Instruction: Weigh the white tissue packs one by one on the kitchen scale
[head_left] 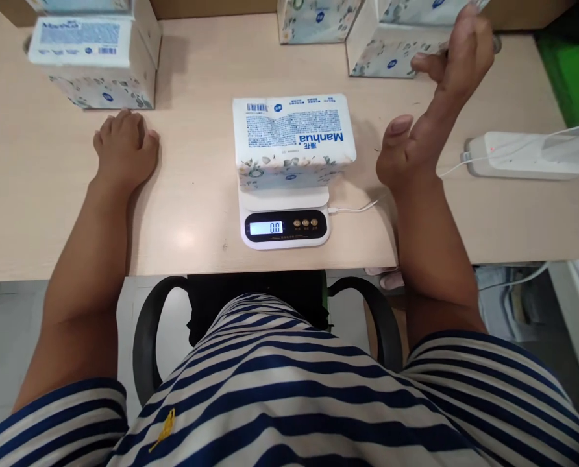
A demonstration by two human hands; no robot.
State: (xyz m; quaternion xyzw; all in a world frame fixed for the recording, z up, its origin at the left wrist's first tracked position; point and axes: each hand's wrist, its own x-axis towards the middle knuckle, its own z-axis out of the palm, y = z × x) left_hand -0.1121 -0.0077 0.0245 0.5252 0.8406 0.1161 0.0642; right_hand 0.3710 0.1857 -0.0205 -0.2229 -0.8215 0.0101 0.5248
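A white tissue pack [293,139] with blue "Manhua" print lies on a small white kitchen scale [285,224]. The scale's display reads 0.0. My left hand [124,146] rests on the table to the left of the scale, fingers curled under, with nothing visible in it. My right hand [438,107] is raised above the table to the right of the pack, fingers stretched out and apart, holding nothing. Its fingertips reach toward the tissue packs at the back right [391,45].
More tissue packs are stacked at the back left [95,58] and back middle [313,23]. A white power strip [523,155] with cables lies at the right. A cable [352,209] runs from the scale. The wooden table [197,194] ends above a black chair [260,305].
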